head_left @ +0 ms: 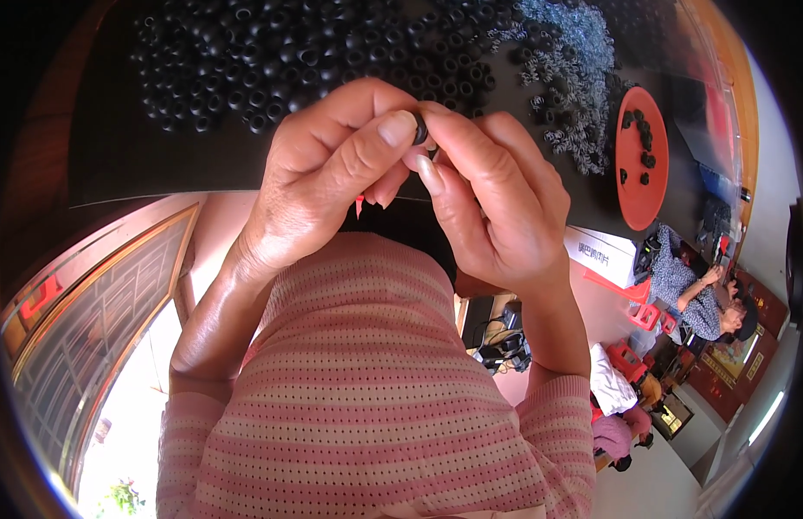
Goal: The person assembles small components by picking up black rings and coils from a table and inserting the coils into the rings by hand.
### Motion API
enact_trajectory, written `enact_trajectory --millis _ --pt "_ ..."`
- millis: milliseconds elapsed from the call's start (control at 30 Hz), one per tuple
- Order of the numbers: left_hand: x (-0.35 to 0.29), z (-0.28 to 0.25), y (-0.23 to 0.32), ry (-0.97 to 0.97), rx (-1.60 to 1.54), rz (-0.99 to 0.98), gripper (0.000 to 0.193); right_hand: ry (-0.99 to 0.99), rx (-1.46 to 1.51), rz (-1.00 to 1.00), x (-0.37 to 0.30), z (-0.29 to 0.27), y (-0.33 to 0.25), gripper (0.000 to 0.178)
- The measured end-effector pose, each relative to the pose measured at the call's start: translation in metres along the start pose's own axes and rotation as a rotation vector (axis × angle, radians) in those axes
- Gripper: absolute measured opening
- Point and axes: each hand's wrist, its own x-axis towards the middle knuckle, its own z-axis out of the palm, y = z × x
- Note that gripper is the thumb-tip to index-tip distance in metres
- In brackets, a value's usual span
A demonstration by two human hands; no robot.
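Note:
A small black ring-shaped plastic part (420, 129) is pinched between the thumb and fingers of my left hand (332, 160), just in front of my chest. My right hand (497, 186) meets it from the other side. Its index fingertip lies against the ring, and its thumb and index finger close around a tiny dark piece that is mostly hidden. Beyond my hands, a wide heap of similar black rings (246, 65) covers the dark table (116, 164). To its right lies a pile of small metal coil springs (579, 69), with some black parts among them.
An orange oval plate (641, 195) with several black parts on it sits at the table's right side. A white box (602, 253) stands below the table edge. Farther right are a person in a patterned shirt (691, 294), red stools (645, 317) and another person in pink (613, 432).

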Motion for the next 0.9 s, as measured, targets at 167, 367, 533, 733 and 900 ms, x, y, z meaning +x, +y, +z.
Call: enact_trajectory --millis 167,367,533,733,900 --pt "0.001 0.002 0.001 0.02 -0.015 -0.008 0.024 0.015 0.017 0.015 0.001 0.0 0.0 0.033" --pt "0.001 0.002 0.002 0.037 -0.017 -0.013 0.024 0.031 0.054 0.005 0.004 0.003 0.004 0.031" --pt "0.003 -0.001 0.002 0.02 -0.032 -0.032 0.026 0.044 0.071 0.025 0.007 0.005 0.003 0.03" --pt "0.004 0.001 0.003 0.03 -0.047 -0.024 0.026 0.044 0.084 0.032 0.008 0.007 0.007 0.029" --pt "0.004 0.002 0.004 0.037 -0.035 -0.035 0.025 0.068 0.087 -0.031 0.009 0.009 0.012 0.027"
